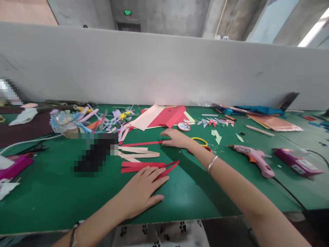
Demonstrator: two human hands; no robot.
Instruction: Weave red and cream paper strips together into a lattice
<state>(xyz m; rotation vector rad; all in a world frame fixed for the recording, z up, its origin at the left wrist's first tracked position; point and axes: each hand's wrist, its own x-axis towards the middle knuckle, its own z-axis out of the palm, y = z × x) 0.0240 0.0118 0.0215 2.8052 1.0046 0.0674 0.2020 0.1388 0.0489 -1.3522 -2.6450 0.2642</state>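
My left hand point(147, 187) lies with its fingers spread over the near ends of several red paper strips point(140, 166), pressing them to the green table. One strip under it folds to a point on the right. Further back, my right hand point(174, 138) has its fingertips closed at the right end of a long, thin red strip point(141, 143), which stretches left across the table. Between the two hands' strips lie several cream paper strips point(141, 154). Yellow-and-red-handled scissors point(200, 140) sit partly hidden behind my right wrist.
Red and pink paper sheets point(167, 116) lie at the back beside a round tin point(184, 126). A pink glue gun point(253, 157) and a purple device point(296, 162) with cords occupy the right. Woven paper pieces point(113, 121) clutter the left. A grey partition point(164, 68) borders the table.
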